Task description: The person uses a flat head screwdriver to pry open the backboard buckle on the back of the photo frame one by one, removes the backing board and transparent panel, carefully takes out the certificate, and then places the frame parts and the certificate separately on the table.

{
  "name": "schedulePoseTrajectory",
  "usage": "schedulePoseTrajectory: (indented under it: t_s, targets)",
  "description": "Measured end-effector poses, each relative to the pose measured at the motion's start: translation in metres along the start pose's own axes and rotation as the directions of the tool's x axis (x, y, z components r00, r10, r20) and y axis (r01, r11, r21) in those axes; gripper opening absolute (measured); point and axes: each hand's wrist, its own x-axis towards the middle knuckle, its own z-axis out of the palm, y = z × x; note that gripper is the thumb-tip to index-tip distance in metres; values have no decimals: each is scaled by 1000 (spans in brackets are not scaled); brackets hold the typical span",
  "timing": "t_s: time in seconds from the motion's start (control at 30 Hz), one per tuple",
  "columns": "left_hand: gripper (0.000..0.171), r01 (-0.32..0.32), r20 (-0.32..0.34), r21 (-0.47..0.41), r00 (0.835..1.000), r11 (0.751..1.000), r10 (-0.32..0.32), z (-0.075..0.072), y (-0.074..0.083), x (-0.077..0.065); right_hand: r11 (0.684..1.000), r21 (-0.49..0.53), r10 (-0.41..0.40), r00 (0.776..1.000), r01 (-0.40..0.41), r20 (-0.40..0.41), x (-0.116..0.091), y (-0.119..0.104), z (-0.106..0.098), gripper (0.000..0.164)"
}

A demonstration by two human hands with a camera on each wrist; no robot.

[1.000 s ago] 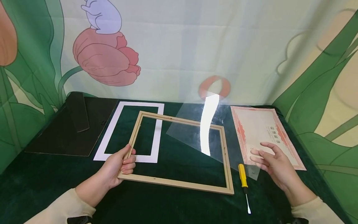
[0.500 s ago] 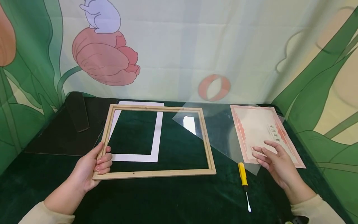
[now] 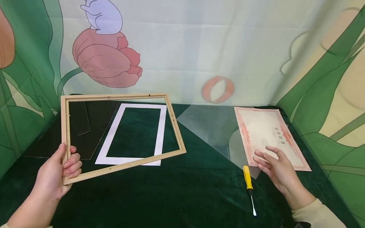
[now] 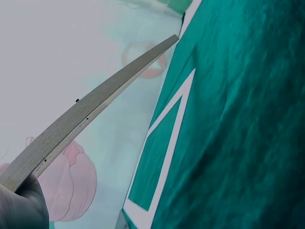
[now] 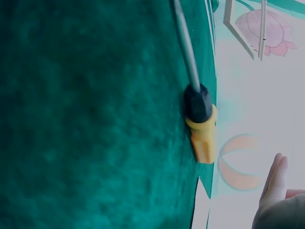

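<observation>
My left hand (image 3: pixel 58 174) grips the left side of a bare wooden picture frame (image 3: pixel 125 164), held raised and tilted above the table. One bar of this picture frame (image 4: pixel 90 105) runs up from the hand in the left wrist view. My right hand (image 3: pixel 280 172) pinches the edge of a large clear sheet (image 3: pixel 209 126); reflections make the sheet hard to trace around the fingers. Behind that hand lies a certificate (image 3: pixel 262 126) with a red border. A yellow-handled screwdriver (image 3: pixel 247 180) lies left of the right hand, its blade toward me.
A white mat board (image 3: pixel 161 126) with a cut-out window lies at the back, partly seen through the frame. Left of it lies a black backing board (image 3: pixel 99 126) with a stand flap. Dark green cloth (image 3: pixel 171 196) covers the table; a printed curtain (image 3: pixel 171 57) hangs behind.
My left hand has carried the wooden frame left and tilted it, its right end rising. The clear sheet has shifted slightly and its bright reflection has gone. My right hand has barely moved.
</observation>
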Motion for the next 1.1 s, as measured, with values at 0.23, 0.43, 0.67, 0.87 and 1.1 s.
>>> schedulePoseTrajectory:
  t_s: [0.23,0.43,0.67,0.87,1.1]
  targets:
    - [29,-82,25,-144,996,986,86,-7,7,-5,999,-15,47,998,-48,-51,1,3,6,28]
    - [28,-90,32,-132,995,987,95,-5,6,-5,998,9,57,996,-56,-71,3,6,14,34]
    - [28,-85,15,-83,996,993,86,1,5,-4,996,50,74,996,-71,-58,0,4,29,70]
    - [29,-82,43,-83,995,993,86,6,4,-2,970,223,91,996,-91,10,-6,2,47,90]
    - [29,-68,75,-109,994,992,76,13,2,0,947,248,174,976,-202,131,-8,9,63,73]
